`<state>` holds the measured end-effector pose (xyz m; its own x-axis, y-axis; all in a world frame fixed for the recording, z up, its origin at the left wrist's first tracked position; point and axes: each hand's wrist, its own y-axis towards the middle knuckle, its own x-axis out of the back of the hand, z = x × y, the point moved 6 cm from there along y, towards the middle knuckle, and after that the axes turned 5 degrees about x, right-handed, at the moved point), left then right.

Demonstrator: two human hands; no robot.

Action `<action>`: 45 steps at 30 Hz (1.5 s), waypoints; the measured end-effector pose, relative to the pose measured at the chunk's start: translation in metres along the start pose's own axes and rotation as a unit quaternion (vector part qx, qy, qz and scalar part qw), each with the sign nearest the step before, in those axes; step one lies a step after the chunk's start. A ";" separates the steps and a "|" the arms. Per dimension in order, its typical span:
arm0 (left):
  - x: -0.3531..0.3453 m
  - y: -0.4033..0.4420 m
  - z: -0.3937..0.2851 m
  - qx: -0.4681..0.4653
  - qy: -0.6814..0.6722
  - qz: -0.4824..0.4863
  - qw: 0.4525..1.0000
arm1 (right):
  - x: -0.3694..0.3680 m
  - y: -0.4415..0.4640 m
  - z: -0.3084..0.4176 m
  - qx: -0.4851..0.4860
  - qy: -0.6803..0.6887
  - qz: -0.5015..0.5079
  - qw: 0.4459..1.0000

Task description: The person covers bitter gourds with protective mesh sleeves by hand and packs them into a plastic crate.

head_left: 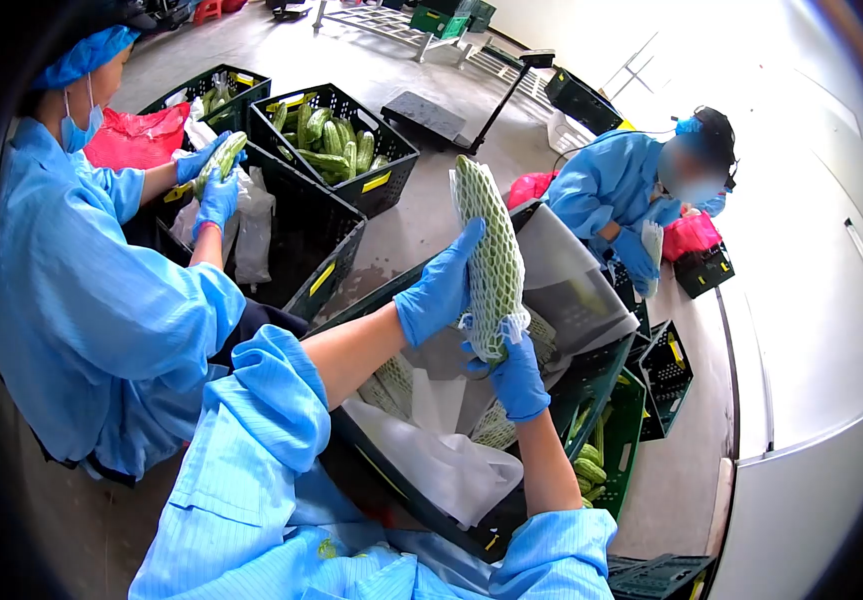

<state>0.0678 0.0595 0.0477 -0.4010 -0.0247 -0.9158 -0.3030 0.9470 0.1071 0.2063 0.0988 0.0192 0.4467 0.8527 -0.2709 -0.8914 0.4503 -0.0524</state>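
A long green bitter melon (488, 255) in a white foam net sleeve stands nearly upright between my hands, its upper tip bare. My gloved left hand (446, 285) is closed around its left side at mid-length. At the lower end, my gloved right hand (519, 378) pinches the melon and the bunched edge of the net. Below both hands is a dark green crate (591, 385) lined with pale plastic sheeting (441, 460). Several netted melons (496, 425) lie inside it, partly covered by the sheeting.
On the left, a co-worker (101, 300) holds a melon (221, 160) above a crate. Another co-worker (621, 180) bends at the right with a netted melon. Crates of melons (326, 145) stand ahead and at lower right (591, 465). A platform scale (429, 115) sits on the floor.
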 end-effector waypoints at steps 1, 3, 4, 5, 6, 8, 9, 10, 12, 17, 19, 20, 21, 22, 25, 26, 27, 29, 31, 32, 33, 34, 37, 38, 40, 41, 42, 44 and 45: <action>0.001 0.002 -0.003 -0.023 -0.004 0.006 1.000 | 0.002 0.000 0.000 -0.005 0.006 0.011 1.000; 0.010 0.007 -0.014 -0.058 -0.017 -0.018 0.998 | -0.001 0.002 0.001 -0.012 0.002 0.011 1.000; 0.014 0.007 -0.020 -0.075 -0.022 -0.031 0.996 | -0.004 0.002 0.001 -0.009 -0.002 0.016 1.000; 0.016 0.006 -0.022 -0.076 -0.015 -0.035 0.996 | -0.007 0.000 0.001 -0.008 -0.005 0.020 1.000; 0.018 0.005 -0.025 -0.084 -0.020 -0.046 0.995 | -0.011 0.000 0.001 -0.007 -0.008 0.024 1.000; 0.019 0.006 -0.029 -0.096 -0.029 -0.064 0.993 | -0.015 0.000 -0.001 -0.021 -0.038 0.004 0.999; 0.019 0.007 -0.030 -0.096 -0.041 -0.047 0.993 | -0.016 0.000 -0.003 -0.027 -0.053 -0.007 0.998; 0.018 0.008 -0.032 -0.095 -0.052 -0.031 0.994 | -0.013 0.001 -0.004 -0.017 -0.068 -0.021 0.997; 0.020 0.009 -0.037 -0.095 -0.073 -0.001 0.993 | -0.008 0.003 -0.010 0.001 -0.094 -0.046 0.995; 0.034 0.001 -0.056 -0.165 -0.039 -0.081 0.982 | -0.011 -0.002 -0.004 -0.016 -0.087 -0.070 0.994; 0.041 0.004 -0.066 -0.182 -0.074 -0.085 0.977 | -0.013 -0.006 0.000 -0.025 -0.100 -0.071 0.992; 0.044 0.006 -0.072 -0.188 -0.093 -0.084 0.974 | -0.016 -0.007 0.002 -0.016 -0.108 -0.067 0.992; 0.048 0.006 -0.079 -0.210 -0.112 -0.104 0.966 | -0.017 -0.006 0.001 -0.025 -0.124 -0.066 0.990; 0.052 0.004 -0.086 -0.228 -0.110 -0.111 0.961 | -0.017 -0.005 0.001 -0.033 -0.141 -0.066 0.987; 0.069 0.000 -0.108 -0.302 -0.086 -0.141 0.939 | -0.023 -0.009 0.013 -0.050 -0.134 -0.064 0.988; 0.082 0.005 -0.115 -0.304 -0.093 -0.096 0.943 | -0.024 -0.012 0.018 -0.054 -0.122 -0.064 0.989; 0.086 0.005 -0.122 -0.305 -0.107 -0.101 0.941 | -0.020 -0.013 0.019 -0.064 -0.128 -0.055 0.988; 0.085 0.000 -0.123 -0.306 -0.122 -0.128 0.936 | -0.019 -0.017 0.022 -0.090 -0.089 -0.041 0.991; 0.088 -0.001 -0.124 -0.308 -0.121 -0.138 0.933 | -0.017 -0.019 0.020 -0.115 -0.051 -0.034 0.991; 0.094 0.001 -0.128 -0.318 -0.125 -0.139 0.929 | -0.014 -0.018 0.015 -0.128 -0.034 -0.034 0.991; 0.096 0.000 -0.133 -0.329 -0.129 -0.140 0.925 | -0.013 -0.018 0.014 -0.142 -0.017 -0.034 0.989; 0.099 -0.001 -0.139 -0.340 -0.134 -0.142 0.920 | -0.013 -0.018 0.016 -0.140 -0.008 -0.028 0.990; 0.119 -0.002 -0.162 -0.367 -0.145 -0.087 0.915 | -0.016 -0.017 0.020 -0.135 0.018 -0.009 0.991; 0.128 -0.003 -0.165 -0.362 -0.161 -0.090 0.914 | -0.017 -0.016 0.021 -0.134 0.024 -0.001 0.991; 0.131 -0.011 -0.173 -0.393 -0.142 -0.127 0.899 | -0.017 -0.016 0.023 -0.131 0.035 0.011 0.991; 0.132 -0.015 -0.177 -0.406 -0.143 -0.136 0.893 | -0.018 -0.016 0.025 -0.128 0.040 0.015 0.991; 0.127 -0.022 -0.180 -0.418 -0.143 -0.144 0.886 | -0.017 -0.016 0.026 -0.125 0.045 0.018 0.991; 0.105 -0.040 -0.182 -0.424 -0.160 -0.150 0.879 | -0.017 -0.017 0.030 -0.116 0.036 0.008 0.993; 0.108 -0.043 -0.184 -0.440 -0.164 -0.157 0.869 | -0.017 -0.018 0.031 -0.112 0.032 0.003 0.993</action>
<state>-0.1216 -0.0424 0.0156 0.0453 -0.0081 -0.9989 -0.9543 0.2954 -0.0457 0.2176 0.0846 0.0544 0.4414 0.8334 -0.3325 -0.8923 0.3683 -0.2612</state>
